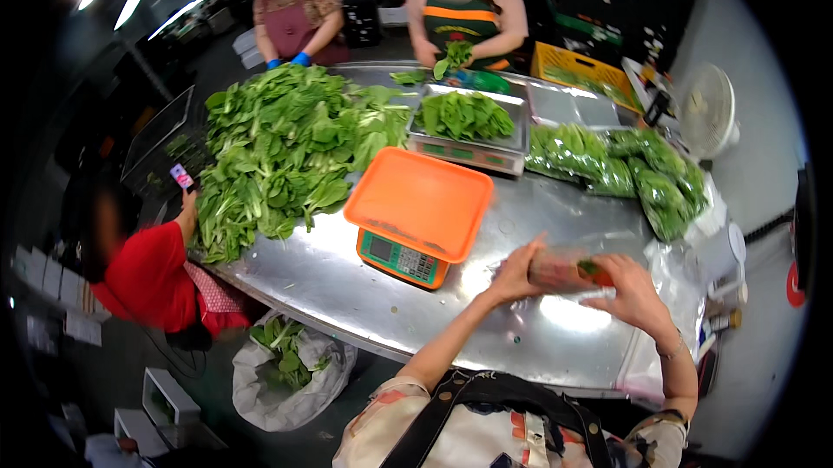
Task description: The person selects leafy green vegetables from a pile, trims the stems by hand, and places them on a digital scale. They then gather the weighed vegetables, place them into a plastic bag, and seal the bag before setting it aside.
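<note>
Both my hands are over the right half of a steel table (312, 273). My left hand (517, 273) closes on one end of a blurred, clear plastic bag (559, 269) with reddish marks. At the bag's other end is my right hand (628, 292), its fingers curved and spread; a small green and orange patch shows by the fingertips, and I cannot tell whether it grips. Left of my hands stands a digital scale (398, 258) with a bare orange tray (420, 201). Beyond it, a second scale (468, 154) bears leafy greens (463, 115).
A large heap of leafy greens (280, 149) covers the table's left. Bagged greens (664, 188) lie at the right, near a fan (706, 107). Two people stand across the table; another, in red, is at the left with a phone (181, 176). A white sack (293, 396) stands below.
</note>
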{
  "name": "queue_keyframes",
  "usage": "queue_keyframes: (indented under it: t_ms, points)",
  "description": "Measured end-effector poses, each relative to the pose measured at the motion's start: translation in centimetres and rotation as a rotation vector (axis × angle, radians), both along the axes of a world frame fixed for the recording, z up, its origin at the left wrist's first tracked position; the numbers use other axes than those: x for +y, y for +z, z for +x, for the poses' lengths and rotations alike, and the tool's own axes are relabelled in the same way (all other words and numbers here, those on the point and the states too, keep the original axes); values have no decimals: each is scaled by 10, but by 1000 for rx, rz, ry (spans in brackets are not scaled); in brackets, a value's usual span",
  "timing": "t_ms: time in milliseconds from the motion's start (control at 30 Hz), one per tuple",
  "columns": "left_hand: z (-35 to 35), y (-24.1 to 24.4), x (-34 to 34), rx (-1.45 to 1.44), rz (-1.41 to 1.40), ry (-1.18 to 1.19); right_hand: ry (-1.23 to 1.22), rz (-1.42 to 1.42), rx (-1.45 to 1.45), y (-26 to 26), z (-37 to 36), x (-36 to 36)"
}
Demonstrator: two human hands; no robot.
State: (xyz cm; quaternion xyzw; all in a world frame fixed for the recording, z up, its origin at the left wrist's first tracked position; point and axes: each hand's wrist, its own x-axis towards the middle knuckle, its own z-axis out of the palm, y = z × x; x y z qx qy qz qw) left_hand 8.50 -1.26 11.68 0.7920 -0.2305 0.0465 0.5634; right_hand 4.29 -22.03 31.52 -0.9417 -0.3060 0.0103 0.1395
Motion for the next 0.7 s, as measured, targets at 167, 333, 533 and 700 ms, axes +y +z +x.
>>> queue_keyframes:
  t_ms: [167, 333, 533, 700]
  points:
    - [10, -4, -8, 69, -72, -46, 38, 36, -254, -39, 5, -4]
    - [18, 33, -8, 234, -253, -75, 86, 32, -468, -33, 23, 9]
    - [-7, 46, -9, 92, -192, -200, 96, -100, -450, -23, 13, 11]
    - [-20, 27, -7, 2, -77, -63, 204, 12, -495, -22, -16, 17]
